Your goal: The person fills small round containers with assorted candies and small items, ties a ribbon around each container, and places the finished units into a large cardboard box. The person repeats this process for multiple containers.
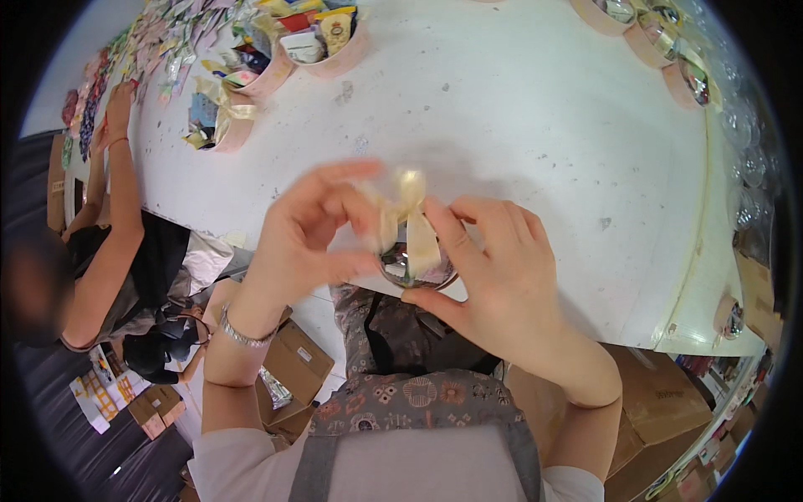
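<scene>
A shiny, silver, rounded ornament-like piece (427, 272) is held over the table's near edge, in front of my apron. A cream satin ribbon (422, 243) is tied on it, with a bow at the top and a tail hanging down its front. My right hand (502, 268) grips the piece from the right, thumb low and index finger by the bow. My left hand (322, 226) is blurred at the left side, its fingers spread apart around the bow's left loop. Its thumb tip is close to the silver piece; whether it touches is unclear.
Pink tubs (335, 63) filled with wrapped snacks stand at the back left, beside a heap of small packets (180, 42). More pink tubs with shiny contents (687, 84) line the far right. At left, another person's arm (124, 188) reaches over the white table (502, 100). Cardboard boxes (661, 402) sit below.
</scene>
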A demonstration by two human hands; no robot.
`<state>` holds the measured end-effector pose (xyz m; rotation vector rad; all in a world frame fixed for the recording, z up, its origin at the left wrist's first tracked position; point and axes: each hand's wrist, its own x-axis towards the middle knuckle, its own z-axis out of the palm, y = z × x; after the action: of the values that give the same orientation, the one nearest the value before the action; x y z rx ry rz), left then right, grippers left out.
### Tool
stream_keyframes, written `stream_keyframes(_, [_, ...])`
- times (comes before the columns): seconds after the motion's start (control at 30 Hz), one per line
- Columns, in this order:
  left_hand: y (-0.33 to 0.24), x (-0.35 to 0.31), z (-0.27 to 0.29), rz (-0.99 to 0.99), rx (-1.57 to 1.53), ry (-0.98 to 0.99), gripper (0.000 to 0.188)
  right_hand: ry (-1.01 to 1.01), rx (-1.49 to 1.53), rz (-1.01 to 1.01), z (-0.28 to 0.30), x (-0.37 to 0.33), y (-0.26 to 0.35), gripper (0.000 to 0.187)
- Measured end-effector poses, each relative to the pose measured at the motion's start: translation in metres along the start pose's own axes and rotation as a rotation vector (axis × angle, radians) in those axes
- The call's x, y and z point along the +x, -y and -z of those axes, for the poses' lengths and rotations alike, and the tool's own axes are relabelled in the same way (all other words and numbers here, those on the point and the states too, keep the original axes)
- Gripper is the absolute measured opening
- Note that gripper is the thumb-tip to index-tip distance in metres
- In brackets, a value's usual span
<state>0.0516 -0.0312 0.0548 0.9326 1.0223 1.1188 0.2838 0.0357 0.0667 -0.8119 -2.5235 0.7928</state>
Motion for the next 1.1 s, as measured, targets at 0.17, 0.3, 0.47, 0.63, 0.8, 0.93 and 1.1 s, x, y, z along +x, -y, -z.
stream_keyframes(0.17, [0.02,-0.018,-0.011,-0.087,0.192,-0.232,0.117,-0.022,0.102,0.013,-0.008,-0.004,-0.004,0.081])
stream_keyframes(0.3, [0.02,-0.022,-0.027,0.042,0.652,-0.058,0.109,0.05,0.257,0.001,-0.009,-0.004,-0.011,0.083])
stream_keyframes(0.47, [0.026,-0.017,-0.032,-0.09,0.685,-0.135,0.09,0.176,0.412,-0.032,0.007,0.015,-0.02,0.069])
stream_keyframes(0.63, [0.016,-0.016,-0.039,-0.12,0.731,-0.198,0.079,0.2,0.432,-0.085,0.011,0.023,-0.02,0.06])
stream_keyframes(0.8, [0.024,-0.022,-0.042,-0.171,0.863,-0.206,0.073,0.161,0.429,-0.059,0.012,0.018,-0.016,0.058])
stream_keyframes(0.93, [0.023,-0.018,-0.036,-0.288,0.889,-0.153,0.073,0.008,0.371,0.095,0.004,0.011,-0.021,0.053])
stream_keyframes(1.1, [0.013,-0.012,-0.037,-0.228,0.948,-0.101,0.082,-0.147,0.388,0.177,-0.007,0.004,-0.029,0.049])
